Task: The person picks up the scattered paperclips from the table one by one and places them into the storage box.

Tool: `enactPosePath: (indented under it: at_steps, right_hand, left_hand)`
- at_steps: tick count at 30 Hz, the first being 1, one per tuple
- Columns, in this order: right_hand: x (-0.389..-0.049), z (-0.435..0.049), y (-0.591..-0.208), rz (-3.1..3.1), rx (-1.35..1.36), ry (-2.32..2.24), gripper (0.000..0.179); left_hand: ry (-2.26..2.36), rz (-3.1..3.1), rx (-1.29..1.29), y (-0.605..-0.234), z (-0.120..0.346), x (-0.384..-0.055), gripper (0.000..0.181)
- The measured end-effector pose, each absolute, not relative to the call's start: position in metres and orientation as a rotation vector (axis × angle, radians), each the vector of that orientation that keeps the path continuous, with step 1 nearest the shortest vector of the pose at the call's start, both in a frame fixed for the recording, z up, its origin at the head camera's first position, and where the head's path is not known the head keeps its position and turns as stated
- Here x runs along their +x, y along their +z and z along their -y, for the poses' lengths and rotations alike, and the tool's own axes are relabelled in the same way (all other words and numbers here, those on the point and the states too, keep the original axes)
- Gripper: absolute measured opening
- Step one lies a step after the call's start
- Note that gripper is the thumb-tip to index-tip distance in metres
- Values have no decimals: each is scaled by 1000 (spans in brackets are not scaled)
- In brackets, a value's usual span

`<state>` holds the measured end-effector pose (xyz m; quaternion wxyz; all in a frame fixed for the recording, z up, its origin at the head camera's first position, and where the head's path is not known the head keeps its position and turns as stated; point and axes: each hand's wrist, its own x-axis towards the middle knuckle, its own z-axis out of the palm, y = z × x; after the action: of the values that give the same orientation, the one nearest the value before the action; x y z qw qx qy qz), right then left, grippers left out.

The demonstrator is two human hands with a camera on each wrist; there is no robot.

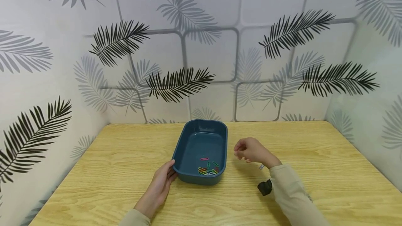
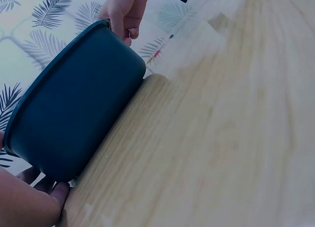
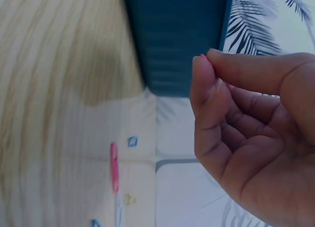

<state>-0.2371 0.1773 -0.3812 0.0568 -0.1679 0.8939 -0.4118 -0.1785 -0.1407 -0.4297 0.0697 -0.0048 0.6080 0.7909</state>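
Observation:
A deep blue plastic bin (image 1: 201,180) stands on the table, with several coloured paper clips (image 1: 207,172) gathered toward its near end. My left hand (image 1: 160,184) grips its near left corner, thumb up by the rim and fingers tucked low against the outside, as the left wrist view also shows. To the right of the bin, my right hand (image 1: 252,150) is held above the table. Between its thumb and index fingertip it pinches a small pink paper clip (image 3: 204,57), mostly covered by the fingers.
Loose clips lie on the table beyond the right hand: a pink clip (image 3: 114,168), a blue clip (image 3: 132,141) and a yellow clip (image 3: 130,199) among them. A small black device (image 1: 265,187) is by the right sleeve. A leaf-patterned wall (image 1: 207,107) borders the wooden table (image 1: 132,145).

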Motion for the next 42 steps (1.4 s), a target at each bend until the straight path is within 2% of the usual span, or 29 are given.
enactPosePath:
  at_steps: [19,42]
  right_hand:
    - [-209,-126,-364,-2707,-828,-1386,5]
    - [-199,-117,-362,-2758,-855,-1341,16]
  left_hand:
    - [2390,-1832,-21,-428,142,-178,52]
    - [2383,-1815,-35,-427,140,-178,54]
